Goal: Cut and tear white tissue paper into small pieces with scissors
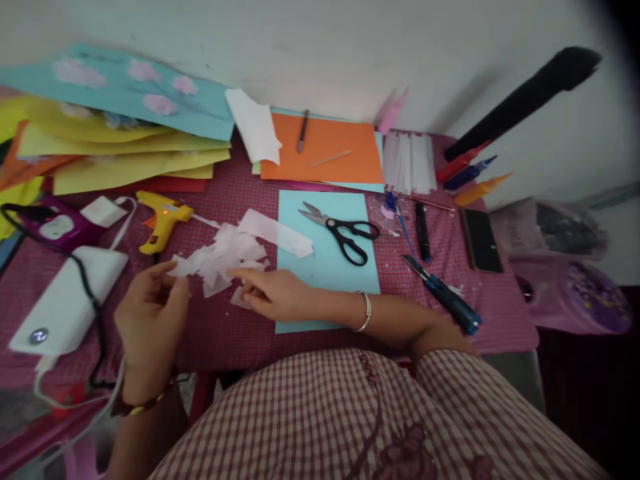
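Observation:
A loose heap of thin pale-pink paper pieces [227, 250] lies on the table between my two hands. My left hand [150, 317] is at the heap's left edge, fingers bent and thumb a little apart from the index finger, whose tip meets the paper. From the right, my right hand [277, 293] reaches over a light-blue sheet [325, 293]. Its index finger stretches out onto the heap while the other fingers curl beneath. A pale paper strip [277, 232] extends from the heap onto the blue sheet. Black-handled scissors [340, 230] lie partly spread on that sheet.
Left are a yellow glue gun [163, 223], a white power bank [70, 300] and cables. Behind lie stacked coloured papers [140, 163], an orange sheet [325, 143] and white strips [410, 163]. Right are a blue cutter [445, 297], a black marker [423, 230] and a phone [481, 240].

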`<state>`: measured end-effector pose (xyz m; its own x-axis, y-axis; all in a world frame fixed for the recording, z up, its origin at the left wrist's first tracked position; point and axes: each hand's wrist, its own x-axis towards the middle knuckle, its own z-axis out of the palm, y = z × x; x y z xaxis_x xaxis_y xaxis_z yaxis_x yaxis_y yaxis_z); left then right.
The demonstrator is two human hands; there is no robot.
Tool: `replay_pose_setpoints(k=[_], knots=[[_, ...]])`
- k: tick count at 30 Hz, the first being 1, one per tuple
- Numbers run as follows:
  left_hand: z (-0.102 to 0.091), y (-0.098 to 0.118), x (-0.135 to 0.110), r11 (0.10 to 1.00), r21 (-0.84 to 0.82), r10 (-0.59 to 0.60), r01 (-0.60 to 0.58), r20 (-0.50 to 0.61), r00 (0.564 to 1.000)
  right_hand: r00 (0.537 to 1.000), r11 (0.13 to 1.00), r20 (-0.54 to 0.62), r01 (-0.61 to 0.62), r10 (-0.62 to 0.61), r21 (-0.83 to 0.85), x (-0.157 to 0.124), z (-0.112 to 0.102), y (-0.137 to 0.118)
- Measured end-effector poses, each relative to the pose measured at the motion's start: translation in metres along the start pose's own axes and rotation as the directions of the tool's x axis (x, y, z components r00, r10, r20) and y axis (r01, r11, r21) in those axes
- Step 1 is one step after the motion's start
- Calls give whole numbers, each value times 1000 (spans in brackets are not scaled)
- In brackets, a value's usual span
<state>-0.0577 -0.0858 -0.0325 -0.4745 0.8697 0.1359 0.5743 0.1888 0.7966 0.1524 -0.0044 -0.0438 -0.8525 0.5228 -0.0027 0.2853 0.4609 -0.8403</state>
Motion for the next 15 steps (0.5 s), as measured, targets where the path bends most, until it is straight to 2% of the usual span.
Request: replay_pose_setpoints(k=[2,3,6,7,10,13,15], knots=[[5,15,2,986,161,50,-38,-76,996,989,989,117,99,-86,-109,0,1,-2],[9,24,3,978,197,84,-70,-62,995,978,977,160,155,-131,-145,1,2,-1],[27,54,8,952,178,228,-250,134,964,950,941,219,268,-222,-208,4,8,5],[36,64,12,935,166,276,-315,222,935,948,932,218,282,-233,-227,5,10,8],[70,86,28,865,155,368,-478,452,813,949,907,175,305,-263,-289,9,19,15],[102,98,42,769,212,395,-603,585,708,948,890,116,318,-296,-328,13,22,20],[118,101,48,716,266,374,-645,633,677,951,894,102,309,-292,-324,16,21,20]])
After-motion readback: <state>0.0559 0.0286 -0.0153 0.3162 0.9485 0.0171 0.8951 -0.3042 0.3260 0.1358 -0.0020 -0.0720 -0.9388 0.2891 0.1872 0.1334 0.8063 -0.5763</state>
